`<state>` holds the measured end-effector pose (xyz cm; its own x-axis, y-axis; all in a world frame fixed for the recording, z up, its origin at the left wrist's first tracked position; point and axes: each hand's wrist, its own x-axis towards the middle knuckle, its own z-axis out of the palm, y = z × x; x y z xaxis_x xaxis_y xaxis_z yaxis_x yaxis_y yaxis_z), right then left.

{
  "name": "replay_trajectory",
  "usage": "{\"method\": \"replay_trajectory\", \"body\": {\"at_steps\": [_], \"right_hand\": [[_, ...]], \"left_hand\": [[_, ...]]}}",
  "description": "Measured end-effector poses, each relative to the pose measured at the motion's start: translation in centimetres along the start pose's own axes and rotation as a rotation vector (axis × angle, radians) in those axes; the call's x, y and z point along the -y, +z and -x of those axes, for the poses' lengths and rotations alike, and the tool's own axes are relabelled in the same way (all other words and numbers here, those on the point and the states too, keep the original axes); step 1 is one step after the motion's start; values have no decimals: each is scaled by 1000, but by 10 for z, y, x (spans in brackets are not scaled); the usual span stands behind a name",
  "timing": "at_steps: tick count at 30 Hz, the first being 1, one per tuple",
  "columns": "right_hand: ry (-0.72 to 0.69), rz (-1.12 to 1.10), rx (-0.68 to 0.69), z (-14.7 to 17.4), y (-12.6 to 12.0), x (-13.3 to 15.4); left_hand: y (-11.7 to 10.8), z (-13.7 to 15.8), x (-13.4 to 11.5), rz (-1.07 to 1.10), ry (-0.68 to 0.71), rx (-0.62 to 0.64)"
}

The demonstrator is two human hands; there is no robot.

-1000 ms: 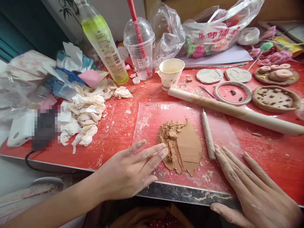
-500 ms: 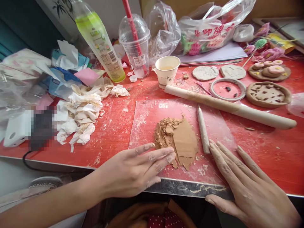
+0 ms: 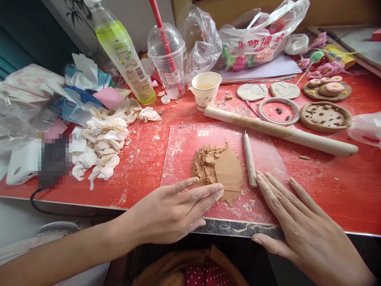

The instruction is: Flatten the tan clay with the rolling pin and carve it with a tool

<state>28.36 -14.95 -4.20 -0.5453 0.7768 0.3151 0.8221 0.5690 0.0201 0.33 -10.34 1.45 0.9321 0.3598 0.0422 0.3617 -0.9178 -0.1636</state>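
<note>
Flattened brown clay slab (image 3: 222, 171) lies under left hand (image 3: 172, 212) fingertips (image 3: 218, 194); right hand (image 3: 297, 230) flat beside; both open, gripping nothing.

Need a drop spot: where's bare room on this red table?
Free: red table between tissue pile and clear mat; also right of right hand, below rolling pin. Crowded: back edge with bottle, cups, bags; clay pieces at back right.

A brown clay slab (image 3: 220, 171) lies at centre frame on a clear sheet (image 3: 184, 147) over the red table (image 3: 342, 186); upper left, a yellow-green bottle (image 3: 123, 55); a white cup (image 3: 205, 89) above centre.
</note>
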Motion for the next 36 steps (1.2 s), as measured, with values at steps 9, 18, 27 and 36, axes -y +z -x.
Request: {"method": "replay_trajectory", "body": {"at_steps": [9, 18, 27, 36], "right_hand": [[2, -7, -5, -1, 1, 0], [5, -14, 1, -1, 0, 1], [9, 19, 4, -2, -1, 1], [12, 18, -9, -1, -1, 0]], "left_hand": [[-2, -8, 3, 80, 71, -11], [-1, -19, -5, -123, 121, -64], [1, -24, 7, -63, 80, -98], [4, -39, -2, -111, 90, -69]]}}
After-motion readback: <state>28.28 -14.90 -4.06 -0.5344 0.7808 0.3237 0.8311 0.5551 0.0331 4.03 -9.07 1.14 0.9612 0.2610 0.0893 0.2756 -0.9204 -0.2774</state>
